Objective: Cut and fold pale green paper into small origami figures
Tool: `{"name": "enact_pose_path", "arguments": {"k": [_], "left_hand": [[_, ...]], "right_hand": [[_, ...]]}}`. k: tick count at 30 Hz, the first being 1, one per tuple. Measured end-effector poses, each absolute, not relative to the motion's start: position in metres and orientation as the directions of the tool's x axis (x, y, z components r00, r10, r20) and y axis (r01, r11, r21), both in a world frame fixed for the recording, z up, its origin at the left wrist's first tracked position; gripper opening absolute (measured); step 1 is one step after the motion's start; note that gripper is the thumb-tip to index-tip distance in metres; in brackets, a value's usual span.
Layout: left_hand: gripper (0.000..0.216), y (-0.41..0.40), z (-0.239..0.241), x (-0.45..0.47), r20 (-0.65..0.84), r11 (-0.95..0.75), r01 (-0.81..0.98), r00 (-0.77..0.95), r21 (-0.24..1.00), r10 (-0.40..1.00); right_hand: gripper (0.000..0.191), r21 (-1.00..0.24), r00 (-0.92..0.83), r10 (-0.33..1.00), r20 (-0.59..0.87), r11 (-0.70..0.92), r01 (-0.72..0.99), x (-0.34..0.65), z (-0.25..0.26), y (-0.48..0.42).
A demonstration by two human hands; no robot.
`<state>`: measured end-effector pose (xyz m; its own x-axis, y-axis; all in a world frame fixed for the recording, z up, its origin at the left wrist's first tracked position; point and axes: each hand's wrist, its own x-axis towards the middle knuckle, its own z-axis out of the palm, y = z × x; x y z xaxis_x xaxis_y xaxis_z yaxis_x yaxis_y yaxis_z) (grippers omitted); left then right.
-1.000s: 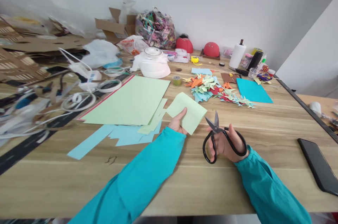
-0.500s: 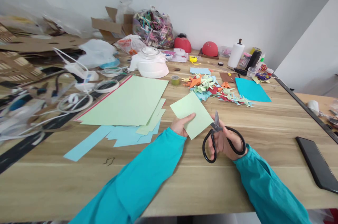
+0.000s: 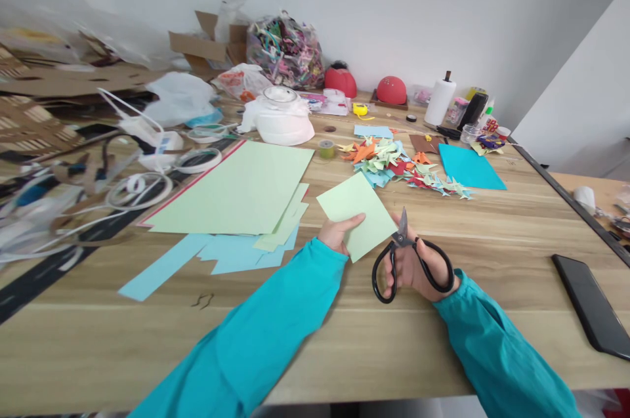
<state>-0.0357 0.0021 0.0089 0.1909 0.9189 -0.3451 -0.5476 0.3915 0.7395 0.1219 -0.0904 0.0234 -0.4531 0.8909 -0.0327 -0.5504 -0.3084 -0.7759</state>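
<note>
Pinched between the thumb and fingers of my left hand (image 3: 339, 232) is a light green paper square (image 3: 367, 208), held above the table and turned cornerwise. My right hand (image 3: 418, 268) is around black-handled scissors (image 3: 402, 237), with a finger and thumb at the handle loops. The blades point up and away, close to the paper's right corner. Left of my hands lie a large light green sheet (image 3: 236, 188) and pale blue paper strips (image 3: 165, 267). Beyond the square is a heap of folded paper pieces (image 3: 394, 162) in green, orange, red and blue.
A black phone (image 3: 590, 303) lies at the right. A turquoise sheet (image 3: 471, 167) is beside the folded heap. White cables (image 3: 142, 188) clutter the left side. At the back stand a cardboard box (image 3: 201, 47), a stuffed plastic bag (image 3: 285, 50) and a white roll (image 3: 440, 102).
The scissors have shifted slightly left and their handle loops sit a little further apart. My left hand and the green square have hardly moved.
</note>
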Motion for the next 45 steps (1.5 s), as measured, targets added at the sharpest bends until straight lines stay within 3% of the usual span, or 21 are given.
{"name": "enact_pose_path", "arguments": {"k": [7, 14, 45], "left_hand": [[0.042, 0.001, 0.009, -0.037, -0.300, 0.389, -0.538, 0.250, 0.748, 0.921], [0.050, 0.001, 0.010, -0.036, -0.283, 0.318, -0.545, 0.149, 0.776, 0.947], [0.072, 0.014, 0.003, -0.044, -0.093, 0.112, -0.474, 0.063, 0.873, 0.994]], "right_hand": [[0.076, -0.795, -0.446, 0.895, 0.000, -0.271, -0.543, 0.123, 0.021, -0.091], [0.082, -0.784, -0.454, 0.890, -0.046, -0.314, -0.535, 0.124, 0.023, -0.088], [0.086, -0.739, -0.468, 0.880, -0.075, -0.364, -0.567, 0.122, 0.029, -0.086]]}}
